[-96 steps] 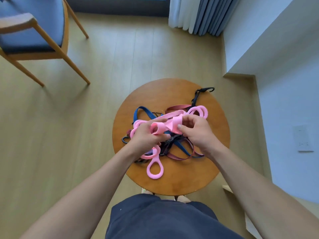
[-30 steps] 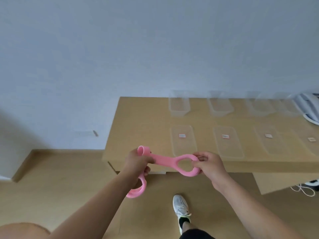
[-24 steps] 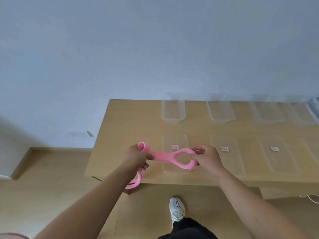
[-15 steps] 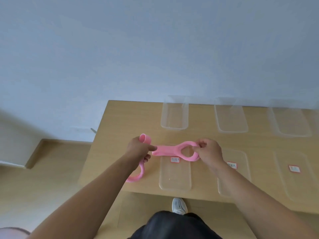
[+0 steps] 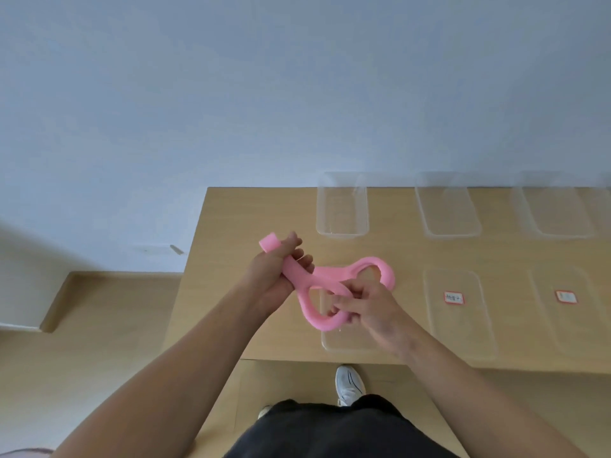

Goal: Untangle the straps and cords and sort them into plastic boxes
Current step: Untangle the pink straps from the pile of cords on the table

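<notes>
Fingers (image 5: 344, 304) of right hand (image 5: 373, 312) are curled and pinch the pink band (image 5: 330, 282) at the spot where its two loops cross. One loop hangs just under these fingers. Directly below them sits a clear box (image 5: 350, 347) at the near edge of the table (image 5: 238, 226); only its near rim shows. Can't tell whether the band touches the box. A white shoe (image 5: 348, 383) is on the floor, nearer than the fingers.

Left of them, the left hand (image 5: 274, 276) wraps the band's other end in a fist, fingers (image 5: 299, 254) curled round it. A short stub of band sticks up past the fist. The second loop arcs just beyond the right fingers.

Right of the fingers are two labelled boxes (image 5: 459, 312), or lids, can't tell which. Farther off, three more plastic boxes (image 5: 342, 209) line the wall side.

Risks, as judged:
- The band looks springy. If the pinch slips, the loops pop open and flick out of the box.
- The box is light and close to the table edge. A push from the right hand could slide it off.
- Any label on this box is hidden by the hand, so a wrong-box drop is possible.
- If the left hand lets go late, the band drags back out.
</notes>
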